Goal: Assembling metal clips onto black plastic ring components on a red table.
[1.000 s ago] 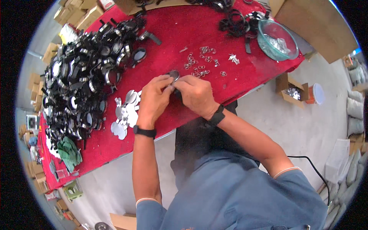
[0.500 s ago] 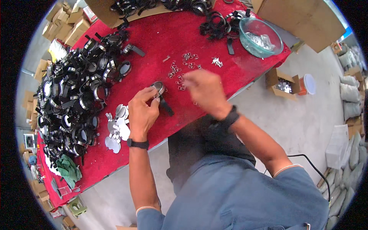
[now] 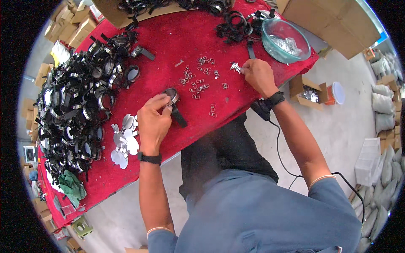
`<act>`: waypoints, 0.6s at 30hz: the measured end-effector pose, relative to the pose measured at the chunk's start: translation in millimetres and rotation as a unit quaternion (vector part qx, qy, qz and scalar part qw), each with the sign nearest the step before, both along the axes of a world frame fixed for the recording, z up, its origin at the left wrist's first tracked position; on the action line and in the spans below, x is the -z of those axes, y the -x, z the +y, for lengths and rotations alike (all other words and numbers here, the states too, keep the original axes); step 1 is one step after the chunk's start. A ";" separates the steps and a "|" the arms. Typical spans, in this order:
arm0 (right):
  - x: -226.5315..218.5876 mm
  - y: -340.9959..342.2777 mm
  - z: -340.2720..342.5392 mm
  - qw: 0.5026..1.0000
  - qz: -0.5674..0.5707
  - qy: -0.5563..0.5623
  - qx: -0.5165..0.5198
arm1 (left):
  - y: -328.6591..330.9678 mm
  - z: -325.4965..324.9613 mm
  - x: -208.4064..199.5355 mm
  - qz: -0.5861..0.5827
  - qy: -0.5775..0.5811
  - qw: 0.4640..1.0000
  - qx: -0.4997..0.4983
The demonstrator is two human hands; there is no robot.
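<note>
My left hand [image 3: 154,120] pinches a round metal watch case with a black strap [image 3: 179,117], resting on the red cloth. The strap points toward the table's near edge. My right hand [image 3: 259,76] reaches to a small pile of thin white pins [image 3: 234,66]; its fingertips are closed at the pile's right side, and whether a pin is between them I cannot make out. Between the hands lie many small metal buckles [image 3: 198,82]. Beside my left hand is a heap of white and grey round stickers with tabs [image 3: 131,143].
A large heap of black-strapped watches [image 3: 76,105] covers the table's left. More straps [image 3: 234,27] lie at the back beside a teal bowl [image 3: 287,57] holding clear bags. A cardboard box [image 3: 103,10] stands at the far edge. A green cloth [image 3: 72,187] lies at the left corner.
My right hand has moved right, from above the metal buckles to the white pins, and come down there. My left hand keeps its hold on the watch in nearly the same place.
</note>
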State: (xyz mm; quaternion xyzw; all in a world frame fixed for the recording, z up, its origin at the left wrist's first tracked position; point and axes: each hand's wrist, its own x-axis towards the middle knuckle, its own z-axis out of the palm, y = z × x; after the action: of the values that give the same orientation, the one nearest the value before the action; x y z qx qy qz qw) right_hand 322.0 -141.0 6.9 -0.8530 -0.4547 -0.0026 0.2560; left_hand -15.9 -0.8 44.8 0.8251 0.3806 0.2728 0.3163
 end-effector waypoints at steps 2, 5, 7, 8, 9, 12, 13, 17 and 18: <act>6.7 2.3 3.5 0.998 -0.060 -0.006 -0.014 | -0.6 -3.5 -3.5 0.003 0.007 1.000 -0.021; 18.8 2.4 4.8 0.986 -0.154 -0.024 -0.051 | 0.4 0.9 5.7 0.012 -0.035 0.999 0.000; 22.6 1.1 1.9 0.980 -0.186 -0.025 -0.068 | 3.6 5.5 4.1 0.016 -0.012 1.000 0.011; 23.6 -0.3 1.0 0.981 -0.174 -0.045 -0.068 | 6.3 6.3 2.8 0.019 0.001 1.000 0.014; 22.5 -4.3 -2.7 0.982 -0.163 -0.064 -0.064 | 5.8 6.1 1.0 0.016 0.020 1.000 0.016; 9.0 -5.5 -5.3 0.995 -0.056 -0.082 -0.012 | 4.0 3.4 -2.7 0.015 -0.011 1.000 0.021; -5.7 1.8 -4.4 0.998 -0.008 -0.068 0.015 | 5.5 2.7 -1.9 0.022 -0.016 1.000 0.012; -11.6 10.7 -2.3 0.991 0.103 -0.059 0.057 | -0.9 -0.4 -7.1 0.035 -0.022 0.999 0.000; -12.6 17.8 -0.3 0.987 0.136 -0.060 0.055 | -1.9 -0.8 -6.0 0.034 -0.023 0.999 -0.006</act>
State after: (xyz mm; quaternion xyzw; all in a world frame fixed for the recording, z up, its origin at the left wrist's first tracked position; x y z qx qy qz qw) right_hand 304.2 -141.3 19.5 -0.8522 -0.3670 0.0719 0.3658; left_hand -13.9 -1.6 50.9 0.8388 0.3894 0.2552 0.2821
